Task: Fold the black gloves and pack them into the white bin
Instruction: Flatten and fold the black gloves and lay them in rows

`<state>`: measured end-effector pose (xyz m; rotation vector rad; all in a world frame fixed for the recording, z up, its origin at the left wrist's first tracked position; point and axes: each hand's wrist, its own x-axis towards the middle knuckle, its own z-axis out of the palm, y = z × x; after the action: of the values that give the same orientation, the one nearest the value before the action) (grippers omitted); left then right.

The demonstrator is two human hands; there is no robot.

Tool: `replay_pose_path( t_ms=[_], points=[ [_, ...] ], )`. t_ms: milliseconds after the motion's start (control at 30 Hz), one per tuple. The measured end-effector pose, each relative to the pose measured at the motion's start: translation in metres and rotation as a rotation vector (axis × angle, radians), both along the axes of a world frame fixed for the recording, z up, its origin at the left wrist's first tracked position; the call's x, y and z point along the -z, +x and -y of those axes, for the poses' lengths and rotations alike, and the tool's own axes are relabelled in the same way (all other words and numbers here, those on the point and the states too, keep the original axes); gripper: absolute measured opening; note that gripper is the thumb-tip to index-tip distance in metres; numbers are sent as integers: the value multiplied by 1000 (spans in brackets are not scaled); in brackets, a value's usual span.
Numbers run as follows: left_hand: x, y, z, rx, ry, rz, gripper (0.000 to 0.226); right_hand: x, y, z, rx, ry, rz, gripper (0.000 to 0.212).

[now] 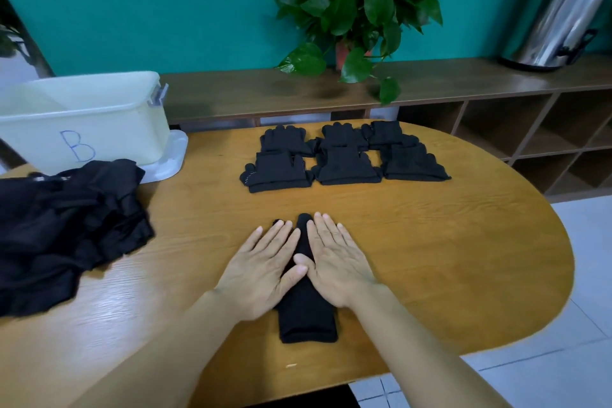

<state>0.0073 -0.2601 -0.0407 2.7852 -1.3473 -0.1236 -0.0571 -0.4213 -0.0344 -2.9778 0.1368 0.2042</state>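
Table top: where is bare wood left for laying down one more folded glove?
Bare table lies right of the right hand, below the folded gloves. A narrower strip lies between those gloves and both hands. The left side is crowded by the unfolded pile and white bin.

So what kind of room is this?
Probably an office or break room: a wooden table, a low cubby shelf bearing a potted plant, and a steel hot-water urn.
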Motion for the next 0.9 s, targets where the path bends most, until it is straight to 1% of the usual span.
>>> replay_pose_path(
  t_ms=[67,100,167,233,300,333,433,533,600,667,733,800,900],
  points=[
    [-1,3,-15,-32,-16,27,100,-5,1,-5,16,0,4,76],
    [-1,2,-22,-51,-41,28,96,-8,-1,-8,19,11,17,69],
    [-4,-9,-32,-51,-100,-3,86,-13,-13,-17,-8,33,61,65],
    [-5,-30,-39,4,-131,-58,80,-14,-31,-31,-73,33,82,70],
    [-1,-47,-46,55,-104,-61,79,-9,-51,-39,-130,29,56,79],
    [2,-51,-49,67,-84,-48,81,-6,-58,-38,-133,21,30,79],
    [5,-48,-59,75,-17,14,84,-5,-69,-18,-99,-32,0,69],
    [2,-43,-70,81,-9,10,85,-7,-77,0,-62,-78,-10,73],
    [0,-45,-74,92,-101,-64,82,-5,-85,7,-65,-57,62,77],
    [-1,-52,-73,120,-261,-145,77,-3,-92,6,-117,-13,214,80],
    [2,-58,-66,174,-404,-178,72,4,-97,-1,-191,4,341,72],
    [6,-60,-60,225,-463,-187,71,12,-100,-8,-243,2,392,63],
    [10,-58,-57,255,-491,-191,70,21,-101,-10,-266,-16,402,59]
  ],
)
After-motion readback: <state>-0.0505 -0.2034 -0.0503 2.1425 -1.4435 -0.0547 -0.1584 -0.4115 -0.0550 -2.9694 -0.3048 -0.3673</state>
